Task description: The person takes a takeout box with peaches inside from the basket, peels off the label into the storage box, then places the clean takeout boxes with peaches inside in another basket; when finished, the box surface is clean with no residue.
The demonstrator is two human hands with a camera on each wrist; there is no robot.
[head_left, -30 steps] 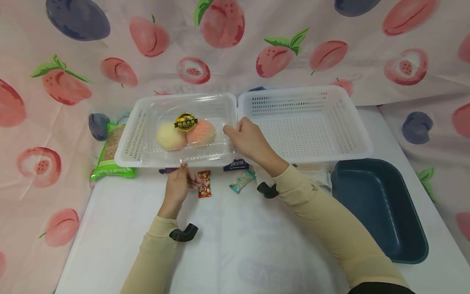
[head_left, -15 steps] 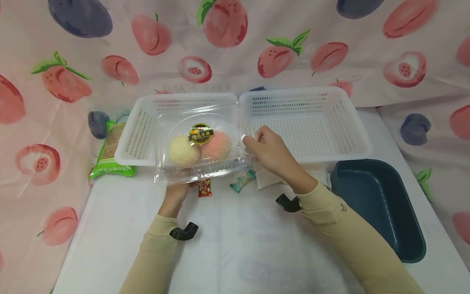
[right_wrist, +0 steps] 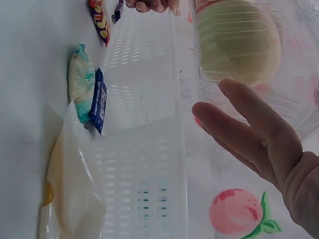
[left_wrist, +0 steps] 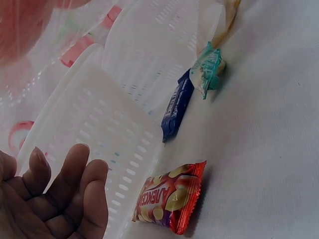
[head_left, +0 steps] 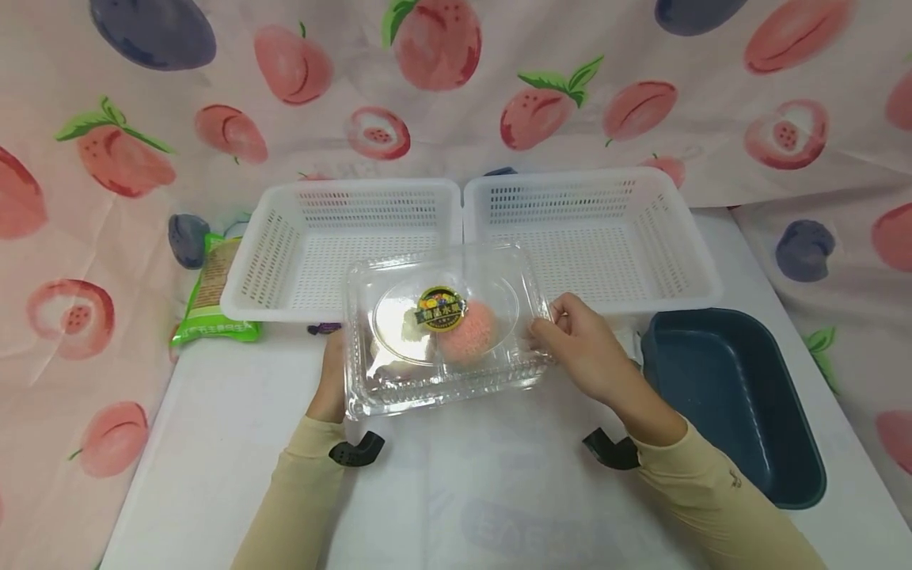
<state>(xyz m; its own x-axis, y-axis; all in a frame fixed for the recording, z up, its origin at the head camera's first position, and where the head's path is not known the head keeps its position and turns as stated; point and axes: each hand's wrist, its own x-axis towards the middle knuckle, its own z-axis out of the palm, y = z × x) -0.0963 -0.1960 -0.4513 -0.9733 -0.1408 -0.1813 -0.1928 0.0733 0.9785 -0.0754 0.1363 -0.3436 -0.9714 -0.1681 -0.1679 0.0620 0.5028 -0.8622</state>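
My right hand (head_left: 580,344) pinches the right edge of a clear rectangular plastic box (head_left: 442,313), over the white tabletop's (head_left: 214,443) middle; my left hand (left_wrist: 55,206), fingers relaxed, by its left end. Dark-teal plastic tub (head_left: 734,404) near tabletop's right edge. Two white slotted plastic baskets (head_left: 598,265), far edge.

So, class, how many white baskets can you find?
2: the left basket and the right basket stand end to end, beyond the clear box the right hand grips. The box overlaps part of each; no others show.
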